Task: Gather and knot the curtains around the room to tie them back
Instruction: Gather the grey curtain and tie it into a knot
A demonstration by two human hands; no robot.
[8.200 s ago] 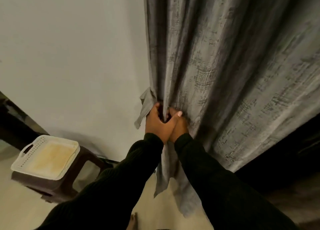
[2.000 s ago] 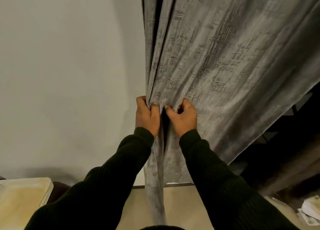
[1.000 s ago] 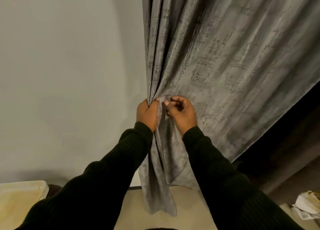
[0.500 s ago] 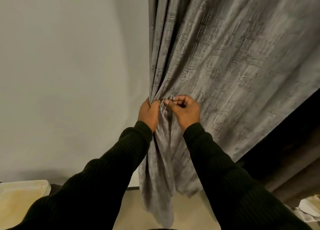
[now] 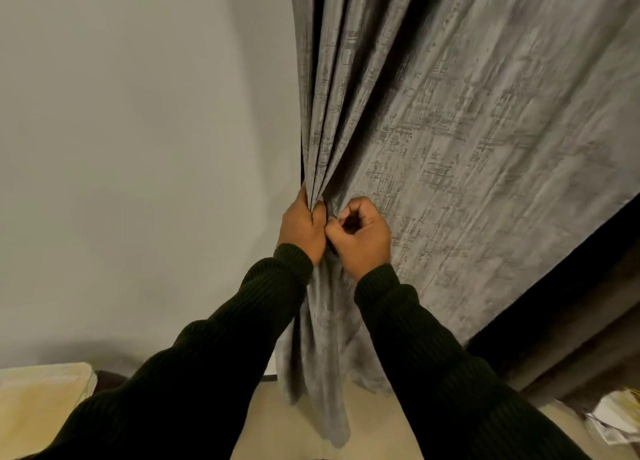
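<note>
Curtain (image 5: 450, 130): grey, hanging beside wall (image 5: 138, 147), being gathered (no knot yet). Left hand (image 5: 302, 229) clenching pleats at its edge; right hand (image 5: 362, 237) fisting cloth alongside. Next: pulling remaining width in.

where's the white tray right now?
In the head view the white tray sits at the bottom-left corner, partly cut off by the frame edge, below the bare wall and left of the left sleeve, well left of the curtain.
</note>
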